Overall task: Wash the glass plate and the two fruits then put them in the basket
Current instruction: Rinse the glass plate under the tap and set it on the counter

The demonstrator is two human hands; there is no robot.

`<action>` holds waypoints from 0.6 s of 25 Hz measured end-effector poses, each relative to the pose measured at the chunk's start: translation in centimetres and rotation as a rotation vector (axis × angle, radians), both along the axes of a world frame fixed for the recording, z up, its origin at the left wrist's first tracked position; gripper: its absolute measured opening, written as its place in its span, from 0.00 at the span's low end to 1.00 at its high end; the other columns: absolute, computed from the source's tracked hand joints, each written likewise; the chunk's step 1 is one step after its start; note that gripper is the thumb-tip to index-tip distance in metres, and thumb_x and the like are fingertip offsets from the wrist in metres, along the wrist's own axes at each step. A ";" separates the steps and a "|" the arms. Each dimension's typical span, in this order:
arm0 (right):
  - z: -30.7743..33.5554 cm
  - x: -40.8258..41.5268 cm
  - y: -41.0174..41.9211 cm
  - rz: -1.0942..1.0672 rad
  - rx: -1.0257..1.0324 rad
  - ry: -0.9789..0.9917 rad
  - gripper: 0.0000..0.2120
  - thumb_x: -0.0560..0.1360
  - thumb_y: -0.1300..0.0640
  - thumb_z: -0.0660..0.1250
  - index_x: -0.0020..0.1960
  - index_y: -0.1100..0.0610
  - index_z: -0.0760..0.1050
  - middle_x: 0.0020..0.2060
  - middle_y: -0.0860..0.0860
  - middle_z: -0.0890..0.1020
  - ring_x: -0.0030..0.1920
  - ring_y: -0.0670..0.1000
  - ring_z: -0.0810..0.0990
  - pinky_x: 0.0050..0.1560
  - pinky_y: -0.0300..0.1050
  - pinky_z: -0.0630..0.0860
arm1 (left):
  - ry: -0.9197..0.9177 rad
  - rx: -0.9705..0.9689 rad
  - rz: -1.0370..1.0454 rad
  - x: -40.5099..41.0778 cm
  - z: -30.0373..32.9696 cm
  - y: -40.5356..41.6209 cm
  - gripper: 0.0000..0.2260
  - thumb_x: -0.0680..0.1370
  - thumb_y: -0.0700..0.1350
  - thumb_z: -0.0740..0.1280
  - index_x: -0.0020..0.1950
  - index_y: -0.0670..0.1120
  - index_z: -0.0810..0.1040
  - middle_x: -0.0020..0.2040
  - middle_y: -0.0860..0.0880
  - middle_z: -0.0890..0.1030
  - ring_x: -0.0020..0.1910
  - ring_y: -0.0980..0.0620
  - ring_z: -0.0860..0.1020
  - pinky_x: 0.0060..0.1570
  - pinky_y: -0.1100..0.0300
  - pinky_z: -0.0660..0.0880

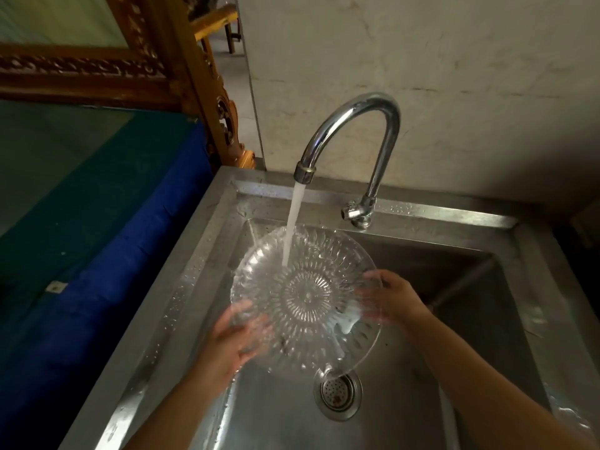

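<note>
A clear patterned glass plate [306, 293] is tilted over the steel sink [207, 254], and a stream of water [293, 222] from the chrome tap [357, 125] hits its upper left part. My left hand [237, 339] grips the plate's lower left rim, partly seen through the glass. On the opposite side, my right hand [393, 297] holds the right rim. No fruit and no basket are in view.
The sink drain [337, 389] lies just below the plate. A blue and green covered surface [97, 222] borders the sink on the left, with a carved wooden frame [181, 60] behind it. A pale wall [422, 76] stands behind the tap.
</note>
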State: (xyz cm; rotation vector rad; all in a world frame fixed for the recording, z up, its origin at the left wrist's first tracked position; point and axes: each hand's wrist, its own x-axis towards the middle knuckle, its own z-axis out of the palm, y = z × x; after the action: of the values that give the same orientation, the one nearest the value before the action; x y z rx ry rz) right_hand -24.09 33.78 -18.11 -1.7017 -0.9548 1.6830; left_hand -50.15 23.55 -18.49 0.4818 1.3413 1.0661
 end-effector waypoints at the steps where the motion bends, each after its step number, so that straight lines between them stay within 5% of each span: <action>1: -0.2 -0.1 -0.1 -0.036 0.024 -0.004 0.11 0.75 0.69 0.60 0.44 0.55 0.76 0.41 0.58 0.82 0.33 0.52 0.83 0.31 0.42 0.79 | 0.088 0.066 -0.012 -0.4 1.3 0.6 0.18 0.72 0.44 0.69 0.61 0.47 0.71 0.56 0.42 0.81 0.48 0.47 0.83 0.43 0.52 0.81; 3: -0.8 -0.9 -0.3 -0.088 0.018 0.008 0.10 0.74 0.70 0.62 0.49 0.60 0.78 0.40 0.57 0.83 0.31 0.50 0.81 0.33 0.39 0.78 | 0.353 0.218 -0.102 -1.7 4.7 2.1 0.21 0.67 0.54 0.72 0.58 0.54 0.75 0.55 0.46 0.82 0.48 0.49 0.83 0.45 0.55 0.82; 5: -1.1 -2.6 -0.7 -0.108 -0.029 0.098 0.10 0.74 0.68 0.63 0.53 0.64 0.78 0.40 0.56 0.83 0.34 0.50 0.78 0.38 0.42 0.72 | 0.617 0.343 -0.208 -2.7 8.6 3.8 0.13 0.75 0.46 0.65 0.56 0.62 0.74 0.54 0.52 0.82 0.50 0.55 0.82 0.46 0.57 0.80; 8: -1.0 -6.1 -1.2 -0.078 -0.080 0.198 0.08 0.76 0.62 0.62 0.50 0.59 0.79 0.44 0.54 0.82 0.44 0.53 0.78 0.45 0.45 0.67 | 0.855 0.420 -0.264 -3.7 12.9 5.8 0.19 0.78 0.38 0.59 0.54 0.64 0.74 0.50 0.59 0.81 0.47 0.62 0.82 0.43 0.62 0.78; 10: -0.9 -7.7 -1.7 -0.071 -0.114 0.257 0.07 0.76 0.63 0.61 0.44 0.59 0.77 0.43 0.57 0.81 0.43 0.55 0.79 0.44 0.45 0.71 | 0.888 0.407 -0.232 -3.9 14.4 6.3 0.17 0.78 0.38 0.60 0.55 0.59 0.76 0.49 0.58 0.82 0.45 0.59 0.83 0.42 0.60 0.79; 15: 0.7 -5.8 -2.4 -0.054 -0.157 0.264 0.12 0.75 0.74 0.56 0.55 0.67 0.72 0.33 0.59 0.75 0.28 0.55 0.78 0.26 0.43 0.81 | 0.694 0.098 -0.150 -5.3 12.0 4.3 0.08 0.77 0.38 0.63 0.53 0.45 0.78 0.44 0.47 0.84 0.40 0.54 0.83 0.36 0.57 0.80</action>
State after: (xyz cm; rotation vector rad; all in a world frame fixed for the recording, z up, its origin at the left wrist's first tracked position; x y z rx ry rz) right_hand -29.90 31.42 -17.43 -1.5358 -0.6644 1.9301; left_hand -55.47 27.88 -6.45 1.0762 1.8198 0.8705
